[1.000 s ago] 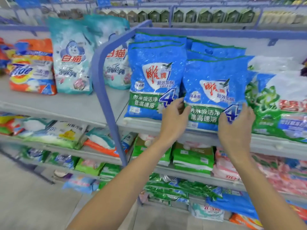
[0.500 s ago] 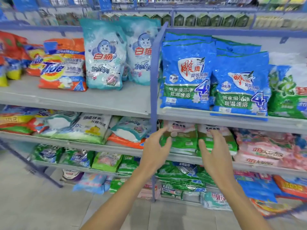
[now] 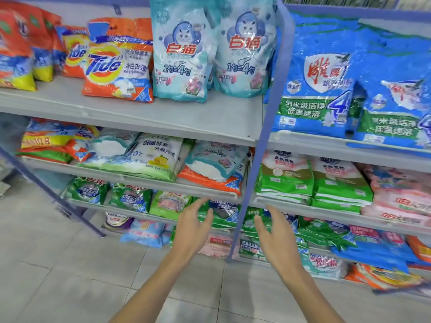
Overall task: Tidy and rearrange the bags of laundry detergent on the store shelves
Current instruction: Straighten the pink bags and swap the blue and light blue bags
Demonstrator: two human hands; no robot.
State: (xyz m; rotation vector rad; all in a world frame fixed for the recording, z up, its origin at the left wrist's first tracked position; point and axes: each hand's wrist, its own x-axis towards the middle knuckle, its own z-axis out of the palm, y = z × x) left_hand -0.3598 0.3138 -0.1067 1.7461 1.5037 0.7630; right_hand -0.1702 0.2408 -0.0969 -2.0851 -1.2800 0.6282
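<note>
"Tide" on the orange bag (image 3: 116, 66), "白猫" and "1勺=4勺" on the teal bags (image 3: 182, 57), "低温速溶" on the blue bag (image 3: 312, 94)

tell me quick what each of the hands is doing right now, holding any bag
Left hand: open, fingers spread, holding nothing, in front of the lower shelves.
Right hand: open, fingers relaxed, holding nothing, no bag touched.

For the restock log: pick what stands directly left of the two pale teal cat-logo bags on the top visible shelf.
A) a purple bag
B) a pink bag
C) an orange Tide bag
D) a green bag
C: the orange Tide bag sits right beside the left cat-logo bag on that shelf.
</note>
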